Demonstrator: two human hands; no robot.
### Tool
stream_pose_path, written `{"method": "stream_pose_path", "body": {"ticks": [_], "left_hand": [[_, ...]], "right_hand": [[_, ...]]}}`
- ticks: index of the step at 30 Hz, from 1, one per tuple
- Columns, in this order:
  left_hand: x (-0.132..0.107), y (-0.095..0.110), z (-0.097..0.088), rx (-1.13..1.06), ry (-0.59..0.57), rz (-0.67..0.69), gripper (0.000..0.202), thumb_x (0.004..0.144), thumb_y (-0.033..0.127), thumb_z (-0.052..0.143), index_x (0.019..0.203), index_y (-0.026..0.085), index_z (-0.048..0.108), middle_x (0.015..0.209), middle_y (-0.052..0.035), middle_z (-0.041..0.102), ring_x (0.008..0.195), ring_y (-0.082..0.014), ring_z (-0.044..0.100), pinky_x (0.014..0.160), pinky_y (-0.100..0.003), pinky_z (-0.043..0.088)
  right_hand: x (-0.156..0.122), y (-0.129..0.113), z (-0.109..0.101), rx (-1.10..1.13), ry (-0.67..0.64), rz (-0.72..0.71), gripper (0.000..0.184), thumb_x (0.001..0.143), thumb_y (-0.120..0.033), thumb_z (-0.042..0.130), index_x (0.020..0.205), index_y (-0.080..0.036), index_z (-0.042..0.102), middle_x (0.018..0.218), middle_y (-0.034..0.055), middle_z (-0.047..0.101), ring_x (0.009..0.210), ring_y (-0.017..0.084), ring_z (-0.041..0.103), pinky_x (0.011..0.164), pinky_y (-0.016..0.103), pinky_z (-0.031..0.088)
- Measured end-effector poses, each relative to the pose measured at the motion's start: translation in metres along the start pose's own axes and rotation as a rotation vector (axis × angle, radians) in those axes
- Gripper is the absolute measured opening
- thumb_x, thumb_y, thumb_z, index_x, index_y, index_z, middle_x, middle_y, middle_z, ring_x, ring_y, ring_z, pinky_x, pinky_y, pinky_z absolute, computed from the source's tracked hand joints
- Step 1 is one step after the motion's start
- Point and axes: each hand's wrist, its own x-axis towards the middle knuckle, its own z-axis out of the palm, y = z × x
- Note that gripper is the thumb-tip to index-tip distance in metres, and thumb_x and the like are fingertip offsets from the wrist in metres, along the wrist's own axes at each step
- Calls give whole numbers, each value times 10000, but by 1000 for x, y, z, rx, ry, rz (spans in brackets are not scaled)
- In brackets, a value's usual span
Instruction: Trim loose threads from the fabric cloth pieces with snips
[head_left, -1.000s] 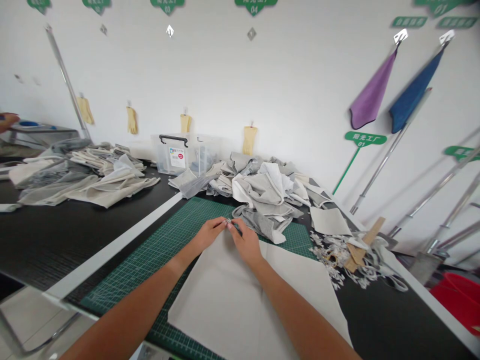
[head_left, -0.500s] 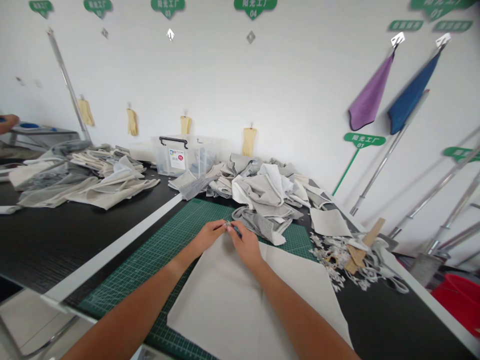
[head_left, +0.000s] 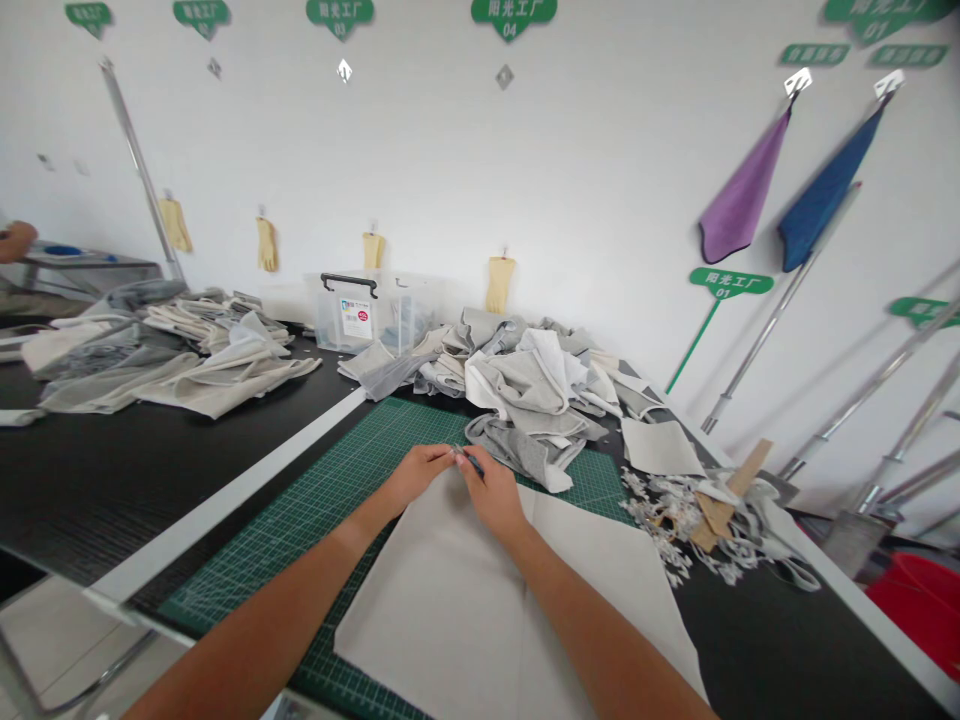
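A pale grey fabric sheet (head_left: 465, 600) lies flat on a green cutting mat (head_left: 315, 510). My left hand (head_left: 414, 470) rests on the sheet's far corner, fingers pinched together at the fabric edge. My right hand (head_left: 491, 488) meets it there, closed around a small dark metal tool (head_left: 469, 458), probably small scissors or a clipper. The tool's tip touches the fabric between both hands.
A heap of grey and white cloth pieces (head_left: 525, 385) sits just beyond my hands. Another cloth pile (head_left: 157, 355) lies far left. A clear plastic box (head_left: 356, 310) stands by the wall. Cut scraps and a wooden piece (head_left: 712, 510) lie right. Another person's hand (head_left: 15, 240) shows at the left edge.
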Motion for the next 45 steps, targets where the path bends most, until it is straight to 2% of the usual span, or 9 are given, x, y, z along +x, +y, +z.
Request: {"method": "stream_pose_path", "body": {"ticks": [9, 15, 19, 22, 29, 33, 38, 42, 45], "left_hand": [[0, 1, 0, -47, -36, 13, 455, 852, 564, 579, 882, 140, 742, 775, -18, 678, 734, -177, 576, 648, -246, 430], [0, 1, 0, -42, -1, 12, 504, 853, 597, 575, 947, 132, 744, 834, -44, 705, 753, -196, 596, 636, -255, 436], [2, -1, 0, -25, 34, 63, 476, 876, 573, 560, 927, 133, 733, 840, -45, 699, 758, -186, 590, 655, -252, 434], [4, -2, 0, -6, 47, 99, 463, 882, 561, 555, 905, 130, 722, 821, -42, 680, 763, -175, 578, 661, -241, 428], [-6, 9, -3, -123, -68, -16, 539, 830, 598, 625, 1063, 115, 677, 918, -68, 709, 774, -194, 631, 678, -269, 474], [-22, 26, -12, -158, -340, -173, 601, 815, 569, 672, 1228, 133, 654, 1098, -118, 729, 921, -277, 689, 775, -344, 523], [-39, 46, -28, 31, -633, -218, 554, 723, 526, 774, 1136, 160, 716, 1119, -106, 740, 991, -302, 687, 817, -333, 524], [-54, 68, -45, 259, -506, -177, 496, 708, 594, 748, 949, 161, 748, 989, -69, 751, 902, -281, 678, 710, -286, 496], [-68, 99, -58, 190, -324, -122, 501, 771, 619, 677, 912, 144, 749, 928, -65, 749, 885, -284, 678, 698, -288, 494]], "right_hand": [[2, 0, 0, 27, 6, 13, 310, 1012, -425, 421, 1103, -269, 672, 992, 36, 732, 901, 222, 671, 859, 322, 472], [13, 6, 0, 193, 0, 99, 392, 974, -499, 453, 1011, -213, 719, 897, 48, 711, 806, 204, 636, 767, 300, 487], [20, 13, -5, 328, -141, 309, 502, 895, -628, 518, 981, -176, 720, 507, -30, 466, 449, 138, 420, 470, 257, 351], [23, 19, -10, 337, -228, 334, 488, 844, -640, 586, 897, -169, 700, 459, -64, 348, 413, 103, 301, 439, 241, 262], [30, 18, -28, 312, -241, 228, 369, 836, -542, 621, 778, -182, 676, 675, -3, 551, 618, 134, 476, 574, 234, 353], [37, 7, -50, 274, -148, 186, 370, 839, -538, 614, 758, -180, 662, 695, -9, 540, 648, 134, 467, 585, 229, 333], [40, -15, -98, 257, -58, 215, 397, 847, -558, 627, 782, -168, 658, 593, -39, 411, 554, 101, 336, 534, 237, 248], [34, -44, -147, 259, 3, 223, 420, 822, -577, 673, 789, -158, 667, 588, -39, 405, 533, 89, 301, 504, 241, 217], [24, -70, -185, 281, 73, 248, 410, 829, -563, 692, 809, -154, 667, 567, -45, 378, 512, 80, 269, 482, 243, 190]]}}
